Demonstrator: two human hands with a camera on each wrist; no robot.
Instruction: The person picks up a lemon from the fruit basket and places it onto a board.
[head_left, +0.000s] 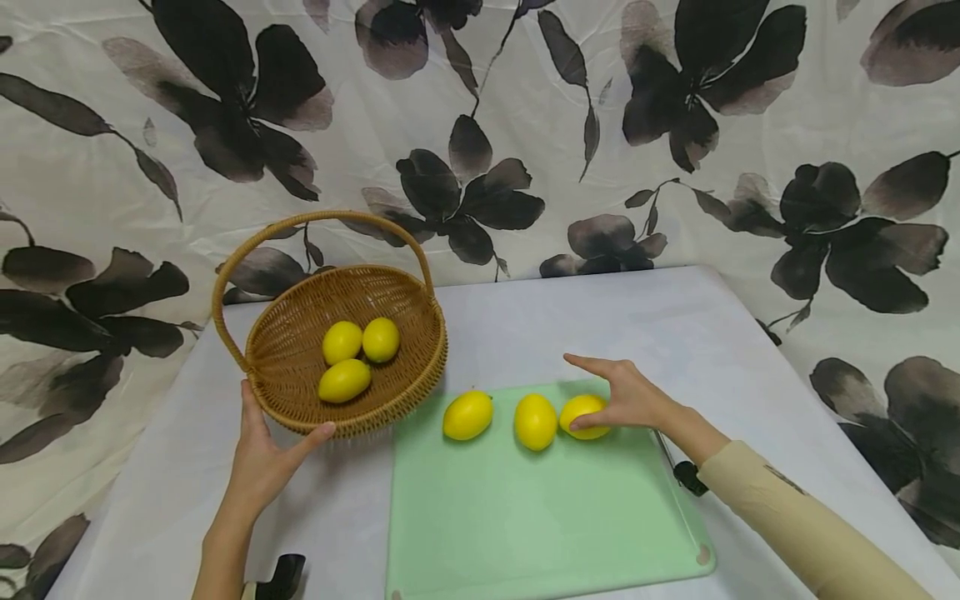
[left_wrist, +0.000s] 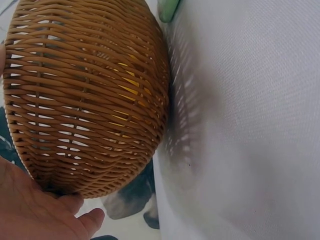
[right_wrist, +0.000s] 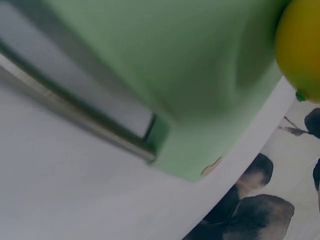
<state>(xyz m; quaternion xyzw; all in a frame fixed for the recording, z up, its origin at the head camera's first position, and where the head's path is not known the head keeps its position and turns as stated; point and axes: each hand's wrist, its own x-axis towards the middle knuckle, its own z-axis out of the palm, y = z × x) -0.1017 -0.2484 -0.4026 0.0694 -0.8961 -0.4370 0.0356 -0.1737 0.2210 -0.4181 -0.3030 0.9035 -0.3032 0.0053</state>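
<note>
My left hand (head_left: pixel 262 458) holds a brown wicker basket (head_left: pixel 408 383) at its lower left rim, thumb along the front and fingers at the side. The basket tilts toward me and three yellow lemons (head_left: pixel 344 381) lie inside; its woven underside (left_wrist: pixel 90 100) fills much of the left wrist view. On the green cutting board (head_left: pixel 540 517) sit three more lemons (head_left: pixel 468 415). My right hand (head_left: pixel 633 400) is over the rightmost lemon (head_left: pixel 573 408), thumb across its front and fingers stretched out beyond it. That lemon (right_wrist: pixel 302 50) shows at the right edge of the right wrist view.
A metal handle (right_wrist: pixel 75 112) runs along the board's right side. White cloth (head_left: pixel 585 325) covers the table, and a floral curtain (head_left: pixel 525 125) hangs behind it. The basket's tall arched handle (head_left: pixel 322 215) rises in front of the curtain.
</note>
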